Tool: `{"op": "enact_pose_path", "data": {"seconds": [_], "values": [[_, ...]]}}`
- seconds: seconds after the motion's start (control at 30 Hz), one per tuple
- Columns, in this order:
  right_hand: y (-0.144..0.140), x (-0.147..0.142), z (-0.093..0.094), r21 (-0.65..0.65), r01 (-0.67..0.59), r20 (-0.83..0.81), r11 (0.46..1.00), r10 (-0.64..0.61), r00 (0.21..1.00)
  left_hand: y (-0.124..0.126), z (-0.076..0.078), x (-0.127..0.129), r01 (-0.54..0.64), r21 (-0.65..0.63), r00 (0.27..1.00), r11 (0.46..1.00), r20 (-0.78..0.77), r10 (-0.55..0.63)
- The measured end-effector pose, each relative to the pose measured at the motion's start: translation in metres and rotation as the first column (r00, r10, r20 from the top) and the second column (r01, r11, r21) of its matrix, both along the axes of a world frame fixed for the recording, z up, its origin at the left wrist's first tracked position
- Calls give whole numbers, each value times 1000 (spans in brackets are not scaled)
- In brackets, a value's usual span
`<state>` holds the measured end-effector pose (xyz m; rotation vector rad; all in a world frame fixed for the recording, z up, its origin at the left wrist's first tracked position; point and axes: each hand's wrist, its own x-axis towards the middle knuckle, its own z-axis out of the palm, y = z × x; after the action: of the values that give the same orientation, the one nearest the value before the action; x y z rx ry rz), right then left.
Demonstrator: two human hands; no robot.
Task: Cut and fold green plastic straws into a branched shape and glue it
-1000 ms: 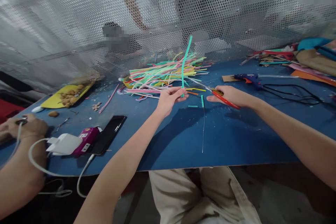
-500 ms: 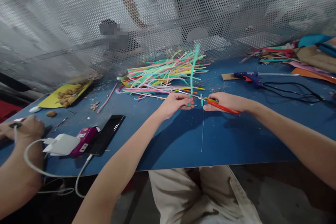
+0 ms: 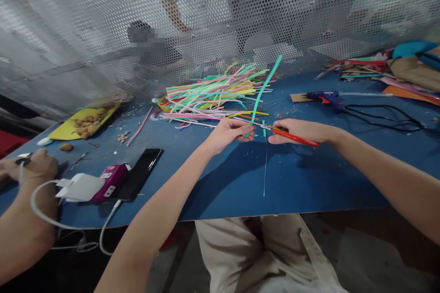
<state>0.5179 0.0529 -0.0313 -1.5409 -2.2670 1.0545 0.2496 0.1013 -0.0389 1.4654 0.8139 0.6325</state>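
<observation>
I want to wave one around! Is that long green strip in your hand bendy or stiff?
Probably bendy: the green strip curves over above the left hand. It looks thin, so likely very light. The scissors at its base suggest it cuts easily.

A blue table carries everything. At its far middle lies a heap of coloured straws. To the right lie a blue glue gun on a cardboard scrap, its black cord, and a pile of paper scraps in the far corner. A thin wire and short teal offcuts lie mid-table. At left lie a black phone, a pink box, a white charger, a yellow sheet with nuts, and a pink straw.
</observation>
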Motion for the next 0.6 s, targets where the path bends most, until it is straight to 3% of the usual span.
{"op": "enact_pose_path", "data": {"seconds": [0.33, 0.6], "values": [[-5, -5, 1, 49, -40, -19, 998, 41, 999, -2, 5, 0, 3, 90, 1000, 996, -3, -3], [-7, -11, -3, 151, 46, -50, 987, -39, 998, -3, 6, 0, -16, 118, 1000, 993, -3, 16]]}}
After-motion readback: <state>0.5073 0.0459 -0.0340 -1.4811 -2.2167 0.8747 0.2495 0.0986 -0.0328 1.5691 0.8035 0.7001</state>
